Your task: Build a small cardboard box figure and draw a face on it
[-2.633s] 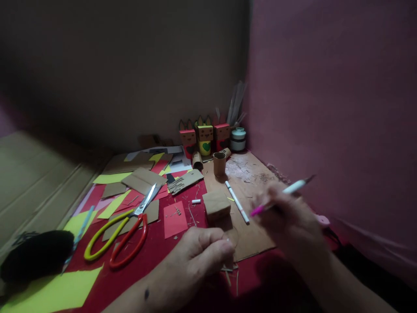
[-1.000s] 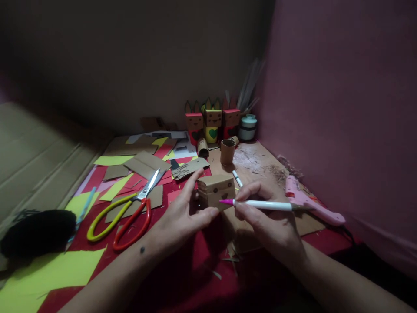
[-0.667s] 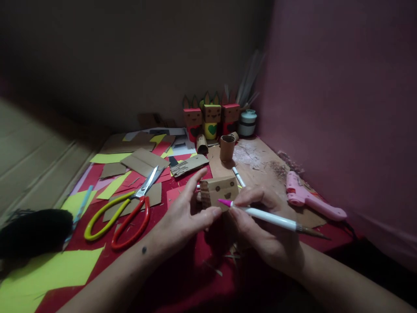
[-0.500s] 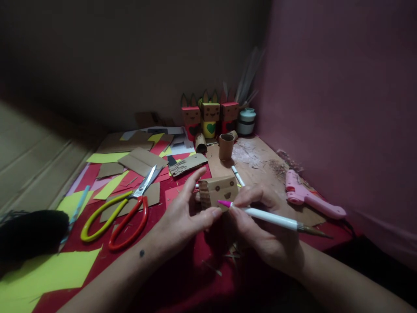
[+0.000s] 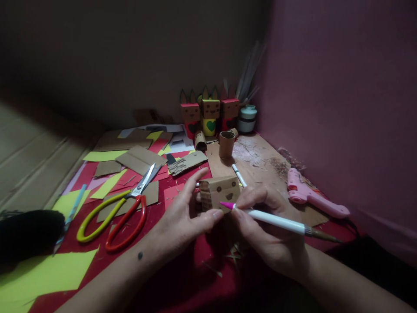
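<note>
My left hand [image 5: 187, 219] is closed around a small cardboard box [image 5: 216, 193], its thumb on the lower edge. Two round eyes and a dark mouth are drawn on the box's front, and its left side is corrugated. In the fingers of my right hand [image 5: 265, 224] is a white marker [image 5: 276, 220]. Its magenta end lies over the lower part of the drawn face; whether it touches the cardboard, I cannot tell. The marker's brown, pointed other end sticks out to the right.
Yellow-and-red-handled scissors [image 5: 127, 211] lie open at left among cardboard and coloured paper. A pink glue gun [image 5: 314, 195] lies at right. Behind stand a cardboard tube [image 5: 226, 145], several box-headed figures [image 5: 210, 115] and a pale green jar [image 5: 246, 119]. A white pen [image 5: 239, 174] lies beyond my hands.
The marker's magenta end has shifted slightly right over the box, and my right hand has moved a little with it. My left hand keeps its hold; the view has shifted slightly.
</note>
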{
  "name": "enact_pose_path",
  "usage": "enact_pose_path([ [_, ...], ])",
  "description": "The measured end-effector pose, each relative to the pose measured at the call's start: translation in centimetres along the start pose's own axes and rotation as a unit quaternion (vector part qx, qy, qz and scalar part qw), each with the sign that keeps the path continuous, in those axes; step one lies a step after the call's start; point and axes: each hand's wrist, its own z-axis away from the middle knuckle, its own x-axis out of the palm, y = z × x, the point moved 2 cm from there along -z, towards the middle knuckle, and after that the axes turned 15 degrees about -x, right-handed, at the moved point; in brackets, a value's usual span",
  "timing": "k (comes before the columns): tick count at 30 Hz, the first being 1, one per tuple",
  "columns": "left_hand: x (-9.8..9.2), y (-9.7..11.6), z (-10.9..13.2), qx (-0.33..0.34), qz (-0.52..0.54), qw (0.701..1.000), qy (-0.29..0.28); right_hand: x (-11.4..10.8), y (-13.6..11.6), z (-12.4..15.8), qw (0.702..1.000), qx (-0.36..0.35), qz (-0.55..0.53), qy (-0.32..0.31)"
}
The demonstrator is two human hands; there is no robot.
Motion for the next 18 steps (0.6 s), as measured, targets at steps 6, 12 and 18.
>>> enact_pose_path([
  [6, 0.11, 0.04, 0.20, -0.010, 0.002, 1.000, 0.008, -0.14, -0.26, 0.09, 0.999, -0.029, -0.007, -0.011],
  [12, 0.07, -0.20, 0.14, -0.012, 0.002, 1.000, 0.009, -0.53, -0.12, 0.46, 0.998, -0.055, 0.018, -0.037],
  [18, 0.01, -0.44, -0.16, -0.008, -0.020, 1.000, 0.007, -0.74, 0.12, 0.93, 0.996, -0.073, 0.010, -0.045],
])
